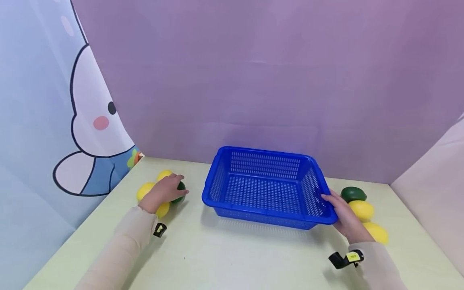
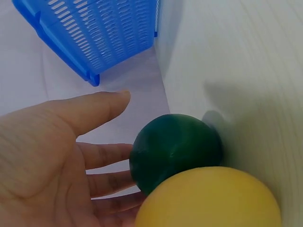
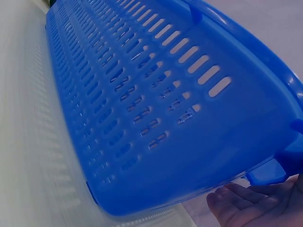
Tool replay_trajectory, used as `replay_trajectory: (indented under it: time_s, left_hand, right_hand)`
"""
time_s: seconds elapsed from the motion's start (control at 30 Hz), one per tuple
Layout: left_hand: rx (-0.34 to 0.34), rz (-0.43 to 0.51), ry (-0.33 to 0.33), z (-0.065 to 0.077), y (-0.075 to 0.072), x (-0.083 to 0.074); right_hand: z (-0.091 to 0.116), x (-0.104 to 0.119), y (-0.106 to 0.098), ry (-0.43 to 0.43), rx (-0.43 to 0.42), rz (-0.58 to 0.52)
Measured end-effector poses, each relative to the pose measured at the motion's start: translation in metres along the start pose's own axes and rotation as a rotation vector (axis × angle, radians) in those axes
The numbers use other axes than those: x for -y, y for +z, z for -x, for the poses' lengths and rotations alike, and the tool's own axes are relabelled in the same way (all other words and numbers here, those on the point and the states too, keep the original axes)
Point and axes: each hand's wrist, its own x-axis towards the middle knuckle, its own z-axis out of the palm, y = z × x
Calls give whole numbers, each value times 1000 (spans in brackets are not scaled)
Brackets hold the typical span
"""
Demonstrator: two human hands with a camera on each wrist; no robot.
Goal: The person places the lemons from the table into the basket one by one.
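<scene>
A blue plastic basket (image 1: 262, 195) with slotted walls stands mid-table, nothing inside it. My right hand (image 1: 346, 217) grips its right end, thumb over the rim and fingers against the outside; in the right wrist view the fingertips (image 3: 232, 201) show under the rim. At the left, my left hand (image 1: 164, 190) reaches over a dark green fruit (image 1: 179, 193). In the left wrist view its thumb stands away from the green fruit (image 2: 175, 149), and the fingers extend behind it. Yellow lemons (image 1: 146, 190) lie close around that hand, one (image 2: 213, 201) beside the green fruit.
Right of the basket, another dark green fruit (image 1: 353, 194) and two yellow lemons (image 1: 362, 210) lie in a row by my right forearm. A purple cloth (image 1: 253, 80) hangs behind the pale table (image 1: 224, 262), and a cartoon-printed curtain (image 1: 36, 141) borders the left side.
</scene>
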Motion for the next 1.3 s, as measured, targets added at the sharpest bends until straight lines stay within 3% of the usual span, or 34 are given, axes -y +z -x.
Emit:
replay_trajectory:
  time_s: [0.23,0.93,1.3]
  left_hand:
    - [-7,-9,9,-5,-3,0]
    - [27,-12,1,-3,4,7]
    - [17,-30,-15,-7,6,2]
  right_hand:
    - [1,4,-1,-6,15,-81]
    - [0,-3,3,-2,33,-153]
    - [0,-2,0,-19,40,-156]
